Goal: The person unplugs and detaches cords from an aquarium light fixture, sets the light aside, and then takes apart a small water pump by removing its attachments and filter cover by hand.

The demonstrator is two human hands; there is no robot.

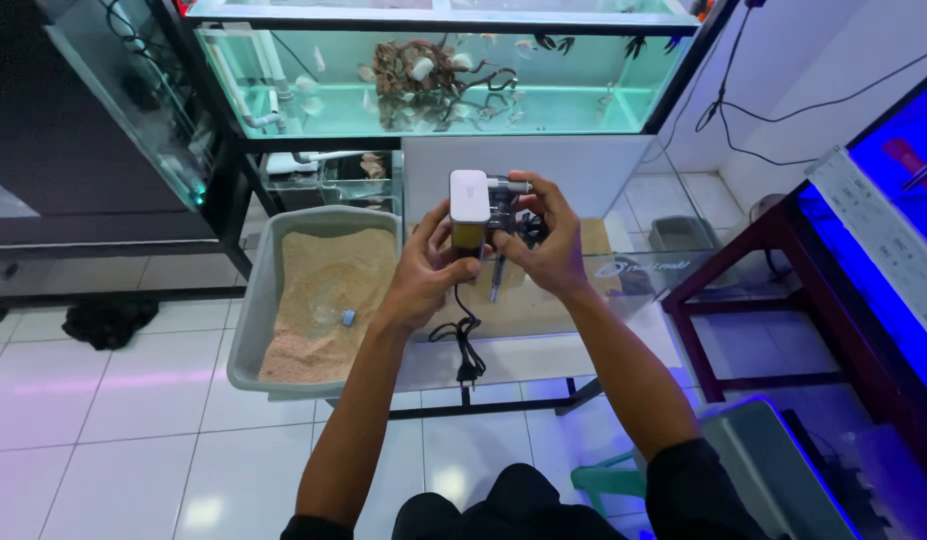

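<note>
Fingers point(454, 268) around white filter pump point(471, 207)

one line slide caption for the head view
Both hands, left hand and right hand, hold a small aquarium filter above a grey tub of sand.

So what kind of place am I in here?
Probably an aquarium shop or fish room: a lit fish tank with driftwood, a grey tub of sand, and a small aquarium filter pump held in both hands.

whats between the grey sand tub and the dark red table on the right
In the head view, a small glass tank lies between the grey sand tub and the dark red table; both hands hold a white aquarium filter above it.
</note>
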